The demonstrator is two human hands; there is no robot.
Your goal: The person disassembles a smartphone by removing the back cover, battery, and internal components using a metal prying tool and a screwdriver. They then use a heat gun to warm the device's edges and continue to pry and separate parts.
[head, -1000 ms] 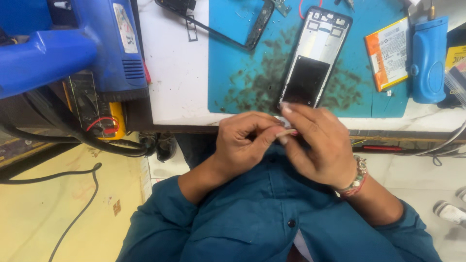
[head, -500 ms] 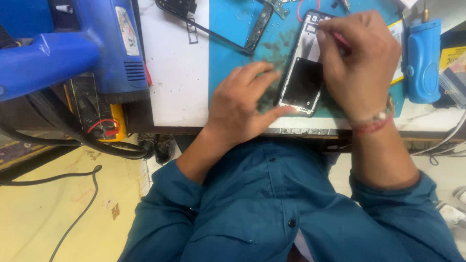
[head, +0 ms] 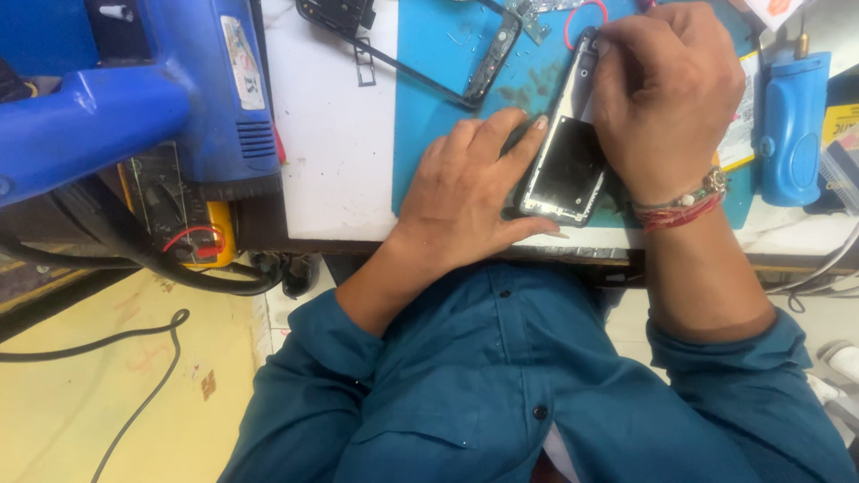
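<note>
both hands on the opened phone (head: 565, 165)

it lies on the blue mat (head: 438, 107); left hand (head: 470, 192) lies flat, fingers spread, bracing its side; right hand (head: 662, 98) fisted over its top, perhaps pinching a small tool.

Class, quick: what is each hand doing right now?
Left hand: open, fingers spread, pressing on the phone.
Right hand: closed over the phone's top end; anything held is hidden.

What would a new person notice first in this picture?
First, the opened phone on the blue mat at the bench edge: the left hand steadies it while the right hand works at its top. Next, the big blue machine at far left.
</note>
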